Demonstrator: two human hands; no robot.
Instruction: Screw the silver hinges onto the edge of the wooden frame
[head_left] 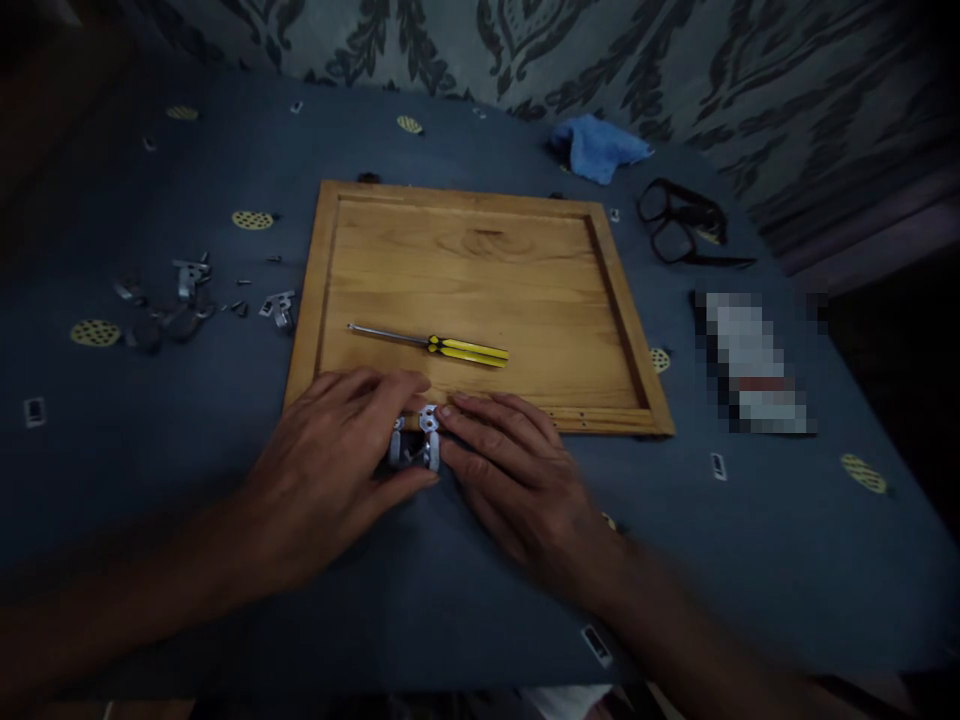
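A metal cabinet hinge (428, 420) sits at the near edge of a wooden panel with a raised frame (472, 270). My left hand (330, 460) is curled around the hinge's left side, with its thumb reaching below and its fingers above, over the frame. From the right, my right hand (521, 470) presses its fingertips against the same hinge, its other fingers lying along the frame's near rail. Part of the hinge is hidden by the left fingers. Just beyond both hands, a screwdriver with a yellow and black handle (469, 351) lies on the panel.
Loose hinges (187, 280) and several screws (239, 308) lie left of the panel, with another hinge piece (280, 308) close to its edge. To the right are black-framed glasses (675, 225), a blurred-out packet (754, 360) and a blue cloth (600, 148) near the patterned wall.
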